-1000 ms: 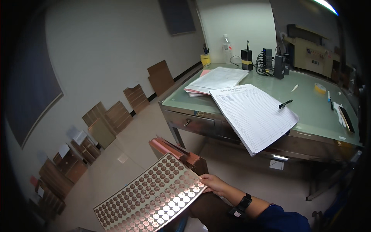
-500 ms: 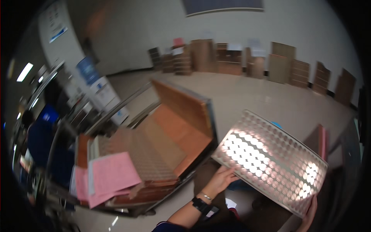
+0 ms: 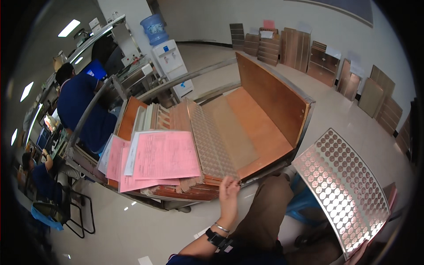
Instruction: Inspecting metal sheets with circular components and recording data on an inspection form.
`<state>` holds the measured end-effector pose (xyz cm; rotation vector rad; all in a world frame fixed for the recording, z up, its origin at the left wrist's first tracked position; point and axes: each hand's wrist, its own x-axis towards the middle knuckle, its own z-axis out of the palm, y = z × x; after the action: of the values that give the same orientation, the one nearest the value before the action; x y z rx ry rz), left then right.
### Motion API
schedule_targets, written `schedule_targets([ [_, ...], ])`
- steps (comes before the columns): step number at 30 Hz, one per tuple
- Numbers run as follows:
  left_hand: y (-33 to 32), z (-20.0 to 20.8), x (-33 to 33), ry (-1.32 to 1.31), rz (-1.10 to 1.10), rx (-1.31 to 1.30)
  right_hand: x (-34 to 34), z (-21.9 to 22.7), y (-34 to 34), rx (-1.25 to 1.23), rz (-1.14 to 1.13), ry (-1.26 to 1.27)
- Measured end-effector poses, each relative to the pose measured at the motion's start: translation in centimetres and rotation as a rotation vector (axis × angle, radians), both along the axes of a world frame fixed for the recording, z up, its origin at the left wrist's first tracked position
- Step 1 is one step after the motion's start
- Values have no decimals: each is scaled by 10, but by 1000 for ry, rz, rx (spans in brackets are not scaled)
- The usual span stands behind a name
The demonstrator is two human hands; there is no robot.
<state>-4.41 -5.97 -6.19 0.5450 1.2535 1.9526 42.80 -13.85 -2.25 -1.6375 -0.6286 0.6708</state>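
Observation:
A thin, shiny panel (image 3: 342, 190) covered in rows of copper-coloured discs is at my right, bowed and tilted, its top reaching past my knee. My right hand (image 3: 360, 252) grips it at the lower edge; most of its fingers are behind the sheet. My left hand (image 3: 228, 194), with a bracelet and a black watch at the wrist, is off that panel. Its fingers are loosely bent and slightly apart, beside the near edge of the stacked panels (image 3: 212, 145) in the metal cart. Nothing shows in this hand.
Pink printed sheets (image 3: 165, 154) lie over the stack. The cart's frame (image 3: 194, 70) surrounds it, with an upright brown board (image 3: 274, 101) at the right. A blue stool (image 3: 307, 201) is near my legs. Other people (image 3: 84, 106) sit at the left; a water dispenser (image 3: 172, 62) stands behind.
My left hand has let go of the disc-patterned panel and moved left to the cart's stack. The panel, in my right hand, has swung more upright and to the right. My view has turned left.

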Motion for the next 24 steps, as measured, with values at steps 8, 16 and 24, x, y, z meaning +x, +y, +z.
schedule_targets([
  [8,-25,20,-10,211,189,-20,7,-11,11,17,-37,-160],
  [16,-34,28,3,173,216,-49,24,-21,18,52,-106,-292],
  [24,-33,27,-7,144,418,-75,47,-31,26,84,-180,-422],
])
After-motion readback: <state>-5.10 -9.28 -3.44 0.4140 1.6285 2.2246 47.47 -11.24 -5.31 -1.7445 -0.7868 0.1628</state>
